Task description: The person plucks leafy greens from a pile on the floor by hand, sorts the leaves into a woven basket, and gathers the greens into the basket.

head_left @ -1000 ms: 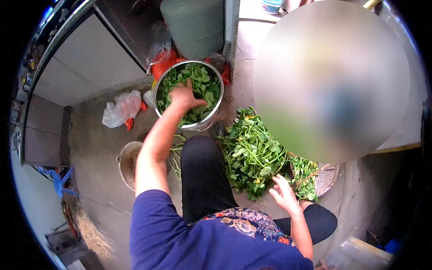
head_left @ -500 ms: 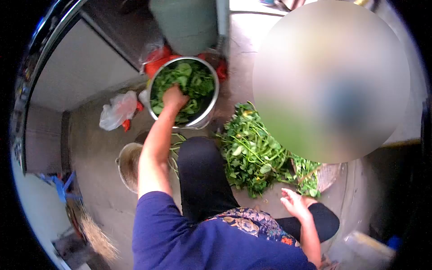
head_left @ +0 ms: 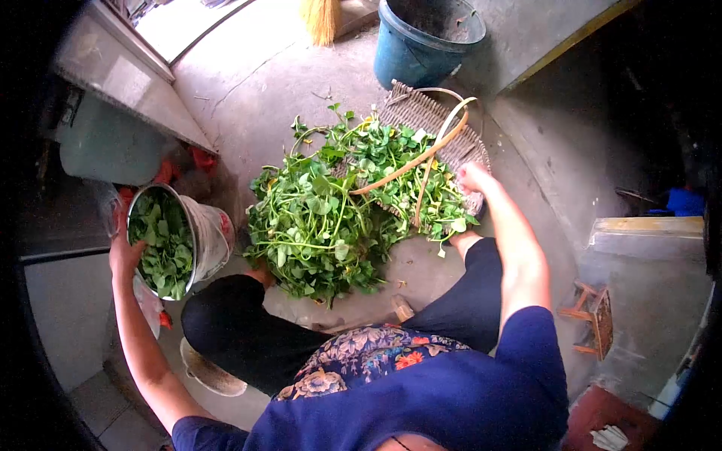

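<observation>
My left hand (head_left: 124, 252) grips the left rim of a white bucket (head_left: 213, 234) with a shiny edge, thumb over the inside. Picked green leaves (head_left: 162, 244) lie in it. At the right, my right hand (head_left: 474, 179) is closed at the edge of a flat woven basket (head_left: 417, 109), its fingertips partly hidden. A large heap of leafy greens (head_left: 320, 218) with long stems lies on the floor between my legs and spreads onto the basket. The basket's curved handle (head_left: 421, 158) arches over the greens.
A blue tub (head_left: 421, 56) stands behind the basket, with a straw broom (head_left: 321, 21) farther back. Behind the bucket is a pale green container (head_left: 109, 143) with red bags. A small wooden stool (head_left: 594, 319) is at the right. Another pale container (head_left: 210, 368) sits by my left knee.
My view has swung to the right. The left hand has moved from among the leaves to the bucket's rim. My right hand has reached forward from near my knee to the basket's edge.
</observation>
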Tool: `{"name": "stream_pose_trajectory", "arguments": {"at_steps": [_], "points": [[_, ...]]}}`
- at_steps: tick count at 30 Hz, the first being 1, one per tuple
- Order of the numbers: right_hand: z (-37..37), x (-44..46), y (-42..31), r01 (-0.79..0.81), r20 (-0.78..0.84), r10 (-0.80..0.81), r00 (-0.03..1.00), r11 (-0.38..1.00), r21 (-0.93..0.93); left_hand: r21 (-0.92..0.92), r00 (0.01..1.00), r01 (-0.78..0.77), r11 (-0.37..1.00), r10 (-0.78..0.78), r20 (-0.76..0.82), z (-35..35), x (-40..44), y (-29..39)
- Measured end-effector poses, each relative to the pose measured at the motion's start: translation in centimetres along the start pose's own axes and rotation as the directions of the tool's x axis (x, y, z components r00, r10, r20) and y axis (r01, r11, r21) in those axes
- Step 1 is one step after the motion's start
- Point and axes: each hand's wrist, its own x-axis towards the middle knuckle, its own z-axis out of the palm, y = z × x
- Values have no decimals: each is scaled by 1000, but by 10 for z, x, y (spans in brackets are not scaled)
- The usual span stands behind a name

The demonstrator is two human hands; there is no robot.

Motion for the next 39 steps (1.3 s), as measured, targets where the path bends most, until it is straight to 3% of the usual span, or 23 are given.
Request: {"name": "stream_pose_trajectory", "arguments": {"at_steps": [1, 2, 4, 6, 8, 9, 10, 12, 15, 18, 20, 22, 24, 26, 29, 31, 32, 33, 36, 38, 39], "points": [[10, 17, -7, 4, -43, -3, 999, 1000, 26, 23, 994, 56, 998, -54, -99, -10, -9, 17], [28, 32, -13, -51, -9, 58, 998, 930, 364, -59, 984, -46, 997, 35, -173, -16, -19, 34], [61, 59, -38, -186, 10, 196, 980, 908, 377, -203, 927, -261, 944, 187, -327, -22, -47, 81], [86, 67, -61, -156, -347, 180, 921, 983, 97, -436, 924, -381, 815, 325, -199, -43, -100, 170], [96, 72, -75, -237, -286, 281, 916, 955, 180, -419, 810, -577, 702, 559, -179, -52, -139, 244], [129, 107, -49, -176, -324, 228, 918, 967, 183, -449, 759, -624, 640, 633, -151, -47, -149, 267], [139, 121, -43, -173, -294, 270, 917, 933, 317, -484, 700, -662, 572, 702, -127, -39, -156, 284], [153, 135, -32, -176, -221, 347, 911, 814, 554, -502, 605, -718, 482, 789, -109, -22, -158, 313], [158, 135, -11, -177, -92, 437, 895, 535, 826, -388, 460, -838, 384, 879, -123, 3, -152, 332], [85, 77, -19, -219, 37, 304, 952, 592, 776, -430, 387, -851, 302, 914, -124, 10, -157, 329], [46, 57, -9, -165, -38, 244, 969, 751, 639, -425, 378, -855, 299, 919, -112, 13, -161, 324], [-2, 26, -12, -308, 79, 313, 947, 802, 511, -408, 373, -862, 300, 921, -111, 17, -165, 320], [-35, -13, -16, -262, -63, 323, 944, 854, 450, -417, 367, -860, 294, 924, -107, 19, -171, 317], [-59, -41, -3, -200, -154, 253, 955, 934, 297, -411, 353, -865, 289, 932, -87, 17, -177, 315], [-82, -125, -15, -65, -306, 133, 943, 973, 222, -382, 311, -890, 248, 944, -110, 23, -183, 310], [-81, -173, -24, -71, -233, 196, 952, 887, 457, -381, 299, -897, 223, 942, -152, 20, -188, 309], [-76, -192, -29, -60, -156, 217, 964, 744, 666, -392, 299, -895, 215, 940, -166, 17, -190, 309], [-70, -209, -42, -22, -165, 206, 964, 686, 727, -402, 301, -891, 211, 937, -177, 15, -190, 309], [-44, -235, -71, 215, -283, 19, 959, 604, 768, -454, 350, -861, 231, 916, -197, 10, -191, 310], [-27, -226, -79, 337, -300, -169, 939, 618, 710, -552, 400, -813, 186, 867, -297, 17, -189, 315], [-16, -218, -89, 487, -406, -282, 869, 626, 609, -641, 458, -734, 226, 861, -220, 15, -187, 319]]}}
